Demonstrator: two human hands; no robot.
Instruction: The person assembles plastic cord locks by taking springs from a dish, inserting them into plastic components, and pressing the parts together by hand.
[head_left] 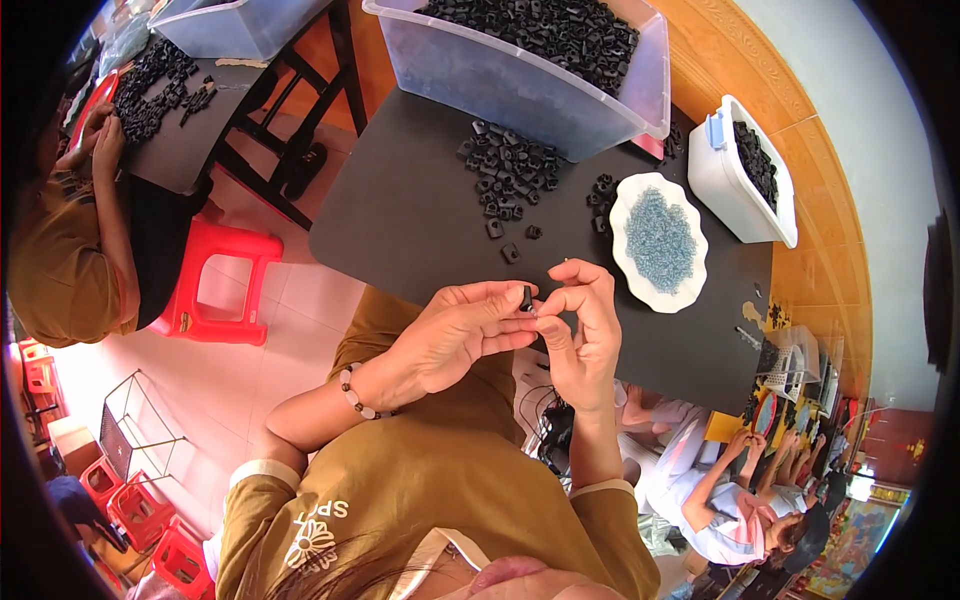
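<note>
My left hand (pixel 455 335) pinches a small black plastic part (pixel 527 297) upright between thumb and fingertips, above the near table edge. Close against it, my right hand (pixel 580 335) has its thumb and index finger pressed together; what lies between them, if anything, is too small to make out. Just beyond my hands, loose black plastic parts (pixel 510 165) lie heaped on the dark table (pixel 400 200), a few scattered toward me. To the right, a white scalloped dish (pixel 662 302) holds many tiny clear bluish pieces (pixel 657 238).
A large translucent bin (pixel 480 95) full of black parts stands at the table's far side. Right of it is a white tub (pixel 712 185) with more parts. A red stool (pixel 225 270) and a co-worker's arm (pixel 115 200) are at left; other people sit at lower right.
</note>
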